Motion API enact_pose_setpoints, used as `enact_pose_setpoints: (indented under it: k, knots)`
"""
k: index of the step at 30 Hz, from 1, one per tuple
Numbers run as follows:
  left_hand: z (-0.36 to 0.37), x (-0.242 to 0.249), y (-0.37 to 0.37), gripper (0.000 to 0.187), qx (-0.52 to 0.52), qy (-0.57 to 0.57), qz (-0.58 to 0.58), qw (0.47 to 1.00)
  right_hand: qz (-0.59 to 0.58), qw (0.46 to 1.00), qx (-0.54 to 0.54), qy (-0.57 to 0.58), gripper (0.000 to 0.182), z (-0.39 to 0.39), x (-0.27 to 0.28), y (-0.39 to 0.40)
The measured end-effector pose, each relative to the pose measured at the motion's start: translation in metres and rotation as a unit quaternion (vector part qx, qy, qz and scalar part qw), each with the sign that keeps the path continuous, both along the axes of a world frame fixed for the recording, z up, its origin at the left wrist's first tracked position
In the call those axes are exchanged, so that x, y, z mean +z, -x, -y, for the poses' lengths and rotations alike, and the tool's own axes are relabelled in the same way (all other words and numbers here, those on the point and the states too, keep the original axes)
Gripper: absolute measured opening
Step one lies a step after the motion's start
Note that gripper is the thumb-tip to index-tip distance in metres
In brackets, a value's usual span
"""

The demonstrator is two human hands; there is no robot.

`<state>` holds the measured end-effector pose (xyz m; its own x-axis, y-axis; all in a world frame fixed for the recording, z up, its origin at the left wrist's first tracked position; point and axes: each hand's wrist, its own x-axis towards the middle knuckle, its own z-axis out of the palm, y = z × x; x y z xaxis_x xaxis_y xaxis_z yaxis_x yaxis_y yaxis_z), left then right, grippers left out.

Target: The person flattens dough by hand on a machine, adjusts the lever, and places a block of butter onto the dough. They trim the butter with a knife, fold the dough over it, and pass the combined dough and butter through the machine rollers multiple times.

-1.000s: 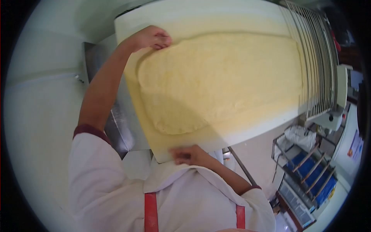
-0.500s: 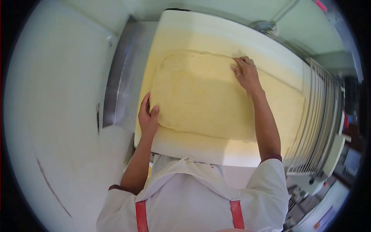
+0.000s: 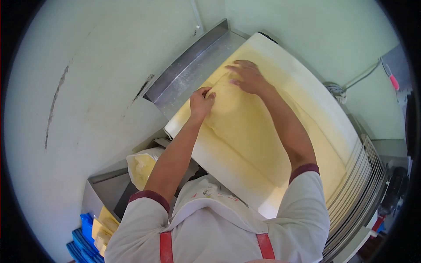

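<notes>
Dough is lying lengthwise on the white bench, stretching from both hands at its far-left end toward the wire guard. Left hand is at the end's near corner, thumb and fingers curled; can't tell if they're pinching. Right hand is fingers-spread over the far corner, so neither's really nearer. Count: one sheet, two hands, one guard.

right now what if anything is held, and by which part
The left hand seems to pinch the dough sheet by its left-end edge; whether the right hand grips it cannot be told.
</notes>
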<state>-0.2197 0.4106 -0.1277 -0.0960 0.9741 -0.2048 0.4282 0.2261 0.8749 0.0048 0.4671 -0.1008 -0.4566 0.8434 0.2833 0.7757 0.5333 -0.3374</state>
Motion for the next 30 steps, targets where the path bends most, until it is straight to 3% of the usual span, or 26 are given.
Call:
enact_pose_setpoints:
  k: [2,5,9,13,16,17,18,19,20,21,22,23,25,27,29,30]
  knots:
    - [0.003,0.004,0.0,0.031,0.002,-0.022,-0.015,1.0,0.037,0.989,0.127,0.063,0.041,-0.015,-0.001,0.029]
    - [0.021,0.0,0.004,0.03,0.008,-0.06,-0.014,0.998,0.122,0.975,0.134,0.126,0.038,-0.02,0.016,0.03]
    - [0.035,-0.008,0.003,0.03,0.028,-0.118,-0.044,0.992,0.078,0.983,0.108,0.127,0.035,-0.036,-0.002,0.017]
    - [0.048,-0.009,0.005,0.026,0.08,-0.133,0.031,0.987,0.079,0.984,0.106,0.118,0.032,-0.035,0.002,0.018]
    - [0.058,-0.025,0.019,0.025,0.069,-0.131,0.043,0.988,-0.062,0.976,0.093,0.185,0.03,-0.047,-0.012,0.003]
    - [0.058,-0.027,0.017,0.025,0.066,-0.123,0.029,0.99,-0.048,0.976,0.076,0.198,0.027,-0.043,-0.015,0.001]
    - [0.052,-0.025,0.017,0.025,0.067,-0.126,0.012,0.99,-0.035,0.977,0.064,0.199,0.025,-0.048,-0.007,0.008]
    - [0.049,-0.029,0.016,0.026,0.061,-0.097,0.046,0.992,0.025,0.986,0.12,0.113,0.029,-0.063,-0.028,-0.004]
    - [0.043,-0.055,0.014,0.023,0.055,-0.065,0.082,0.993,0.0,0.991,0.114,0.068,0.033,-0.065,-0.047,-0.014]
    - [0.052,-0.056,0.026,0.034,0.035,-0.099,0.036,0.994,0.024,0.989,0.129,0.07,0.029,-0.077,-0.064,-0.032]
    - [0.062,-0.056,0.036,0.046,0.018,-0.133,-0.011,0.991,0.064,0.985,0.114,0.115,0.029,-0.072,-0.044,-0.028]
    - [0.073,-0.055,0.044,0.059,0.005,-0.168,-0.059,0.984,-0.004,0.991,0.128,0.035,0.03,-0.078,-0.059,-0.037]
    - [0.134,-0.004,0.113,0.06,0.06,-0.126,0.028,0.99,-0.234,0.962,0.068,0.122,0.037,-0.064,-0.03,-0.001]
    - [0.201,-0.033,0.184,0.05,0.212,-0.206,-0.06,0.953,-0.482,0.85,0.031,0.212,0.044,-0.024,0.002,0.05]
    - [0.283,-0.008,0.248,0.041,0.43,-0.105,0.118,0.889,-0.316,0.945,0.034,0.076,0.04,-0.021,-0.018,0.098]
    - [0.325,0.006,0.271,0.034,0.537,-0.127,0.021,0.834,-0.227,0.974,0.028,-0.009,0.038,-0.02,-0.022,0.119]
